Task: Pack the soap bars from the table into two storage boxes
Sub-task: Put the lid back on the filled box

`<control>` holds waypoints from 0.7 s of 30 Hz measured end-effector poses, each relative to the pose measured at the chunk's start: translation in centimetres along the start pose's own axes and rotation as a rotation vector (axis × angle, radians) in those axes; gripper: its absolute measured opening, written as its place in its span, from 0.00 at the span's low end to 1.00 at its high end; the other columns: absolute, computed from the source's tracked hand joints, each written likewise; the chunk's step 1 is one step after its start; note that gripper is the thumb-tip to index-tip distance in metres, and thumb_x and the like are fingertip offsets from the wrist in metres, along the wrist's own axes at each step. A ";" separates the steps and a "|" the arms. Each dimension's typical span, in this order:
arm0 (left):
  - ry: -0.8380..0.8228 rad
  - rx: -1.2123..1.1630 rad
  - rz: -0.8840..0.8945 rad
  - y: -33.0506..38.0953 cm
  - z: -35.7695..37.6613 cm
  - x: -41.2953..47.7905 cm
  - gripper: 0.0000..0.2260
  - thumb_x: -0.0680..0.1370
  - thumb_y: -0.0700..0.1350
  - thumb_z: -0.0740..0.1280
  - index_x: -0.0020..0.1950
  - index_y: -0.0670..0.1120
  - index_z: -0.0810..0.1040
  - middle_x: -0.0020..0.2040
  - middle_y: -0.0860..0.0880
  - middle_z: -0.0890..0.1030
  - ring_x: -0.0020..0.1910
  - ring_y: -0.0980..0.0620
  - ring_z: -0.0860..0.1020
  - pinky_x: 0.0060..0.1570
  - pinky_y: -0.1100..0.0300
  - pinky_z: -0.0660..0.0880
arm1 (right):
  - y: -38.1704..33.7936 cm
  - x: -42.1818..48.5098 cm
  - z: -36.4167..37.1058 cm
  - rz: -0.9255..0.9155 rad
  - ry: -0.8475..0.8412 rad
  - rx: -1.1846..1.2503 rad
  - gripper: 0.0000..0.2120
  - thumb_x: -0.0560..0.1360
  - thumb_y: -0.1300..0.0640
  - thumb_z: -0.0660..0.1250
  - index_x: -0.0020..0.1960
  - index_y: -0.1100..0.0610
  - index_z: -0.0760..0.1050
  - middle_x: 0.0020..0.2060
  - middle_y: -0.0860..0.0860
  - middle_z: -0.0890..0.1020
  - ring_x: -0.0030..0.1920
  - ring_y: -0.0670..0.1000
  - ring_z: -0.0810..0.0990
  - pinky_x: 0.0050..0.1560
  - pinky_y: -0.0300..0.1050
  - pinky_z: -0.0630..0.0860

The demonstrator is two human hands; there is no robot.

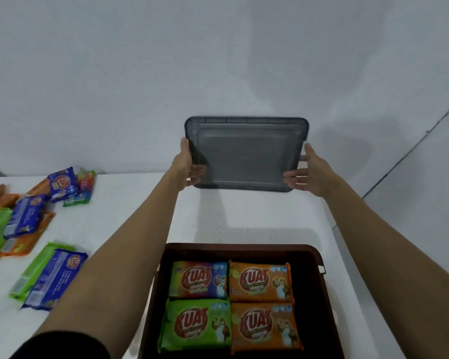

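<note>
Head view. The left hand [188, 161] is gripping the left edge of a grey plastic piece [246, 154] (lid or shallow box; the view does not settle which). Its thumb is lying along the near face of that edge, and its fingers [198, 171] are curling behind the piece, showing darkly through the translucent plastic. The right hand [310, 172] is meeting the piece at its lower right corner. Its fingers [292, 174] are extending nearly straight and spreading moderately across the corner, with the thumb pointing upward just beside the right edge. No curl round the edge is showing on this side. The piece is being held in the air, tilted toward the camera, above the far part of the white tabletop [130, 203].

A brown storage box [319, 260] is standing on the tabletop nearest the camera, between the two forearms. Four soap bars are lying flat inside it in a two-by-two grid, touching one another: a multicoloured bar [197, 279] at far left, an orange bar [261, 281] at far right, a green bar [196, 325] at near left, and a second orange bar [266, 326] at near right.

Loose soap bars [26, 216] in blue, green and orange wrappers are lying on the left part of the tabletop, well apart from the brown storage box, several overlapping.
</note>
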State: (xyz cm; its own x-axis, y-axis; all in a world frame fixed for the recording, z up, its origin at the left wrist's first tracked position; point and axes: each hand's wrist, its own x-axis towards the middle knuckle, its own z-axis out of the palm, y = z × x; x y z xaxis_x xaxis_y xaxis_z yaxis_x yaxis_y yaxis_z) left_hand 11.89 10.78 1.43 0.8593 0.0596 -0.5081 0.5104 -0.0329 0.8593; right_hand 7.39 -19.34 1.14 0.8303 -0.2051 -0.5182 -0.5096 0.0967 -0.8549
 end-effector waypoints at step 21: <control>0.280 0.709 0.573 -9.1 -7.2 -17.0 0.20 0.79 0.52 0.63 0.71 0.54 0.66 0.47 0.51 0.80 0.46 0.49 0.77 0.49 0.55 0.72 | 7.8 -17.1 -0.9 -0.614 0.196 -0.521 0.16 0.77 0.62 0.66 0.64 0.54 0.77 0.53 0.51 0.81 0.50 0.50 0.81 0.48 0.45 0.78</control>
State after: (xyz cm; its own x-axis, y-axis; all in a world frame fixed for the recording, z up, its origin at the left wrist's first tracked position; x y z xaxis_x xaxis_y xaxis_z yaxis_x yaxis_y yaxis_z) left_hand -7.60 17.26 2.61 0.9926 0.0802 0.0912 -0.0050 -0.7230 0.6908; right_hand -10.97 -15.95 3.36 0.9652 -0.2450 0.0918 -0.0576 -0.5414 -0.8388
